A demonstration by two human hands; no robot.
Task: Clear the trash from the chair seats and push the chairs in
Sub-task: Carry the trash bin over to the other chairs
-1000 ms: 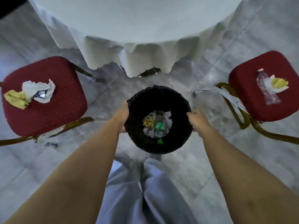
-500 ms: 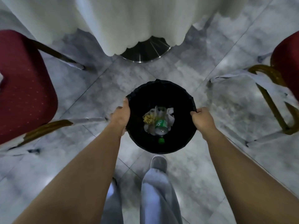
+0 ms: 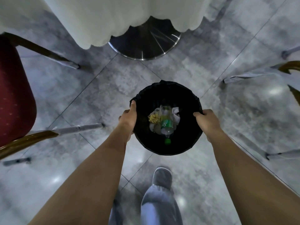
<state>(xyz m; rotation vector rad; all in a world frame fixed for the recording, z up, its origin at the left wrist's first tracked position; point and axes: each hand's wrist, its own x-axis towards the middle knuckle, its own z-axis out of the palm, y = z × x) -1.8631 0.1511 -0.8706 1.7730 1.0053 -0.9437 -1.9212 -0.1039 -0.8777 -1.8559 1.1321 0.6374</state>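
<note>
A black trash bin (image 3: 165, 93) lined with a dark bag is low over the floor between two chairs. My left hand (image 3: 129, 117) grips its left rim and my right hand (image 3: 207, 121) grips its right rim. Inside lie a plastic bottle with a green label (image 3: 167, 127), yellow crumpled paper (image 3: 153, 118) and white tissue (image 3: 176, 113). The red seat of the left chair (image 3: 14, 95) shows at the left edge, its trash out of view. Only gold frame parts of the right chair (image 3: 290, 66) show at the right edge.
A white tablecloth (image 3: 100, 18) hangs ahead over a shiny round table base (image 3: 144, 44). Chair legs (image 3: 79, 128) stick out on the grey tiled floor on both sides. My grey trouser leg and shoe (image 3: 162, 177) are below the bin.
The view has moved forward and down toward the table base. Both chair seats with their trash have slid out to the frame edges. Both hands have kept hold of the bin.
</note>
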